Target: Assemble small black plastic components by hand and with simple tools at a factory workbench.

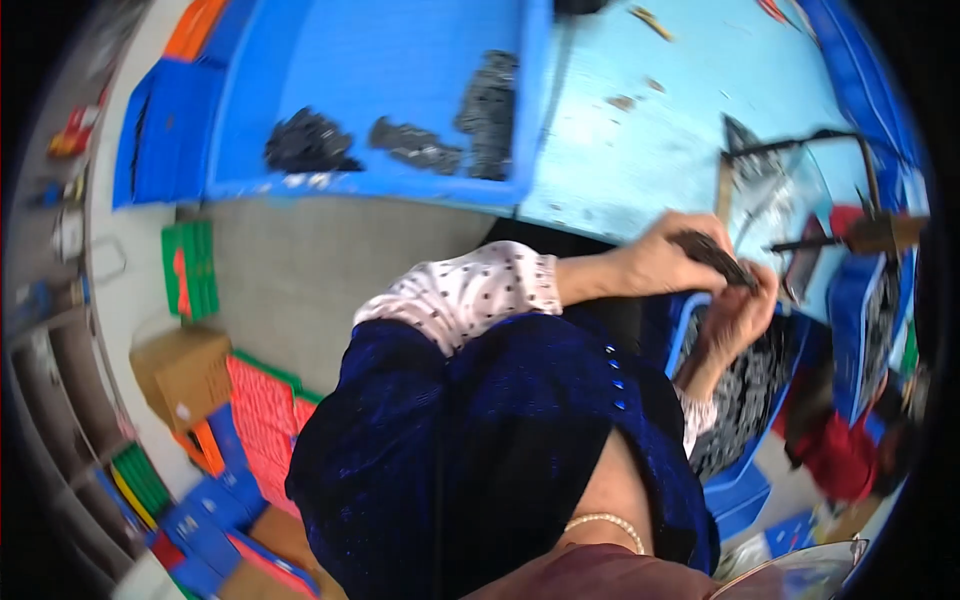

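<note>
Over the bench's near edge, my left hand (pixel 660 258) is closed round a dark, narrow bundle of small parts (pixel 712 256). Fingers of my right hand (pixel 738 318) are bent against the bundle's right end, pinching there; blur hides the exact kind of part. Below my right hand and forearm stands a blue bin (pixel 690 318) filled with similar-looking black parts (pixel 745 395). On the left, a big blue tray (pixel 380 60) carries separate heaps of black pieces (pixel 488 115) along its near and right sides.
A light-blue bench top (pixel 600 160) holds a clear plastic bag (pixel 765 195) and small scraps. A dark metal fixture (pixel 860 235) juts in at the right, above another blue bin (pixel 855 335). Cardboard (pixel 180 375) and red crates (pixel 265 425) stand on the floor at left.
</note>
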Tool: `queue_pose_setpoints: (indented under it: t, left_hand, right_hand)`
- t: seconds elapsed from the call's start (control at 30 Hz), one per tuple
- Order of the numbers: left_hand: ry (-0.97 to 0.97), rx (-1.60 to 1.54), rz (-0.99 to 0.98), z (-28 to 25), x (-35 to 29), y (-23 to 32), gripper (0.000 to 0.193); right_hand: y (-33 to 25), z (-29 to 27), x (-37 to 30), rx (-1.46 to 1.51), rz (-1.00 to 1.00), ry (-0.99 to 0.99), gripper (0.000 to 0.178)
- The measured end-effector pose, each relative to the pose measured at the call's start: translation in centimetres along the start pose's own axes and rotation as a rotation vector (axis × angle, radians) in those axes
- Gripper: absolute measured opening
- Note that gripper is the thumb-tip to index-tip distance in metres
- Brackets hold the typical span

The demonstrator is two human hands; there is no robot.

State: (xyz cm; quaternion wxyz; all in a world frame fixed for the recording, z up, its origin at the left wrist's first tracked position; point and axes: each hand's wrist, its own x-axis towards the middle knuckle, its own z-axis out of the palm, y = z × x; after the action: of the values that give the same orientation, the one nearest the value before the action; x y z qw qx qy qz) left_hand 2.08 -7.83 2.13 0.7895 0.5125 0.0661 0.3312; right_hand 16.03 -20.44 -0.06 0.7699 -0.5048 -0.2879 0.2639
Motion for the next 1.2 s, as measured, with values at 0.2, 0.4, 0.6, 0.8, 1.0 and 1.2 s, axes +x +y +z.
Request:
queue_pose_setpoints:
  t: [0.2,0.4,0.6,0.8,1.0,1.2]
  left_hand:
    - [-0.443,0.585,0.164,-0.5,-2.3,1.0,0.039]
    - [-0.045,0.870,0.018,-10.2,-4.0,19.5,0.031]
    - [0.427,2.136,-0.914,-35.8,-14.2,27.8,0.065]
    - [0.527,1.295,-1.220,-30.3,-10.5,25.5,0.063]
    - [0.147,1.190,-1.002,-27.4,-5.8,19.9,0.053]
    - [-0.085,1.884,-0.335,-31.5,-2.8,17.5,0.048]
  right_hand:
    - [-0.9,-7.0,-3.3,-0.050,0.131,0.035,0.019]
    - [-8.4,-24.8,-10.5,-0.590,0.312,0.417,0.028]
    - [-10.9,-39.1,-16.9,-1.548,0.571,0.336,0.039]
    - [-11.5,-32.7,-12.5,-2.174,0.400,0.181,0.032]
    - [-8.5,-20.3,-1.0,-1.740,0.026,-0.043,0.026]
    - [-7.0,-13.6,7.2,-1.429,-0.102,-0.171,0.018]
